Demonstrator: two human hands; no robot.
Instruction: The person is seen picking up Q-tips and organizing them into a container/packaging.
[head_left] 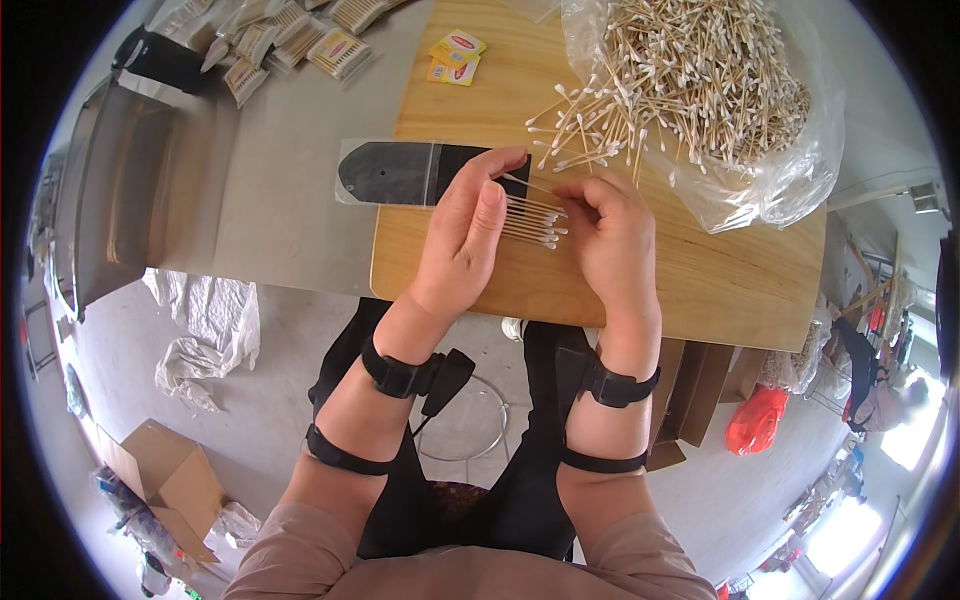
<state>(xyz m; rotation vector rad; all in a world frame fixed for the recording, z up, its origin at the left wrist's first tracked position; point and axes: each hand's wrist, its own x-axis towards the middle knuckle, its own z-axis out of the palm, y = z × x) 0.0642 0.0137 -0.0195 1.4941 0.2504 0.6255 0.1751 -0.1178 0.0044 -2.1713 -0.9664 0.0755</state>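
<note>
Head view: right hand (612, 240) pinches one crosswise swab (535, 187), pointing leftward; cannot tell if left hand (458, 232) grips parallel swabs (530, 224) alongside.

Bright, even light reaches me, with the windows (838, 536) at four o'clock blown out to white and the clear bag (765, 197) at two o'clock glinting. My fingers (497, 162) look fairly crisp, while towards the rim straight edges bend, details soften and the corners fall to black.
</note>
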